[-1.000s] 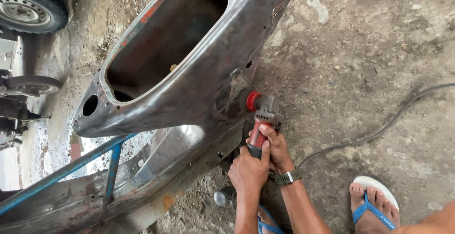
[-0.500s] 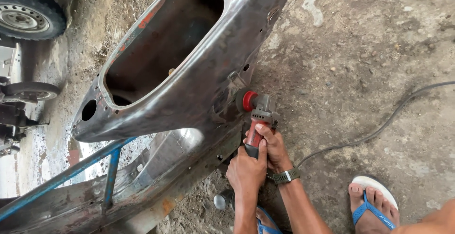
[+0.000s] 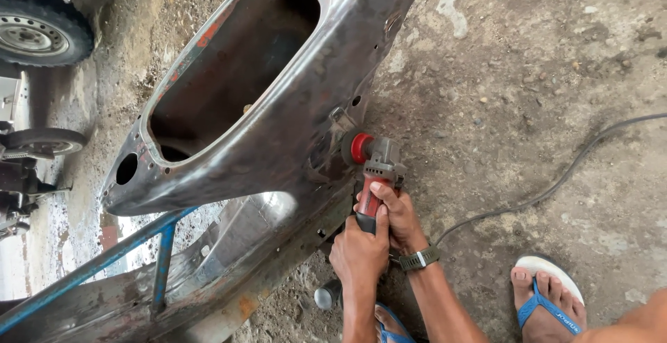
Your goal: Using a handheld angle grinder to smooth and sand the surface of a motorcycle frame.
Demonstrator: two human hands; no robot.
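Change since earlier frame: angle grinder (image 3: 372,169) and both hands sit slightly lower against the bare metal vehicle body panel (image 3: 278,135); grip unchanged.
Angle grinder: red and grey, its disc end touching the panel's lower right edge, below the panel's large opening.
Right hand (image 3: 392,211): wrapped closed around the grinder body, just right of the panel; wristwatch (image 3: 419,258) below it.
Left hand (image 3: 360,253): closed on the grinder's rear handle, just below the panel edge.
Power cable (image 3: 556,183): on concrete floor (image 3: 528,72), right of panel.
Blue sandal (image 3: 549,301): well right of panel.
Blue frame tube (image 3: 104,260): below panel's left end.
Wheel (image 3: 38,27): far left of panel.
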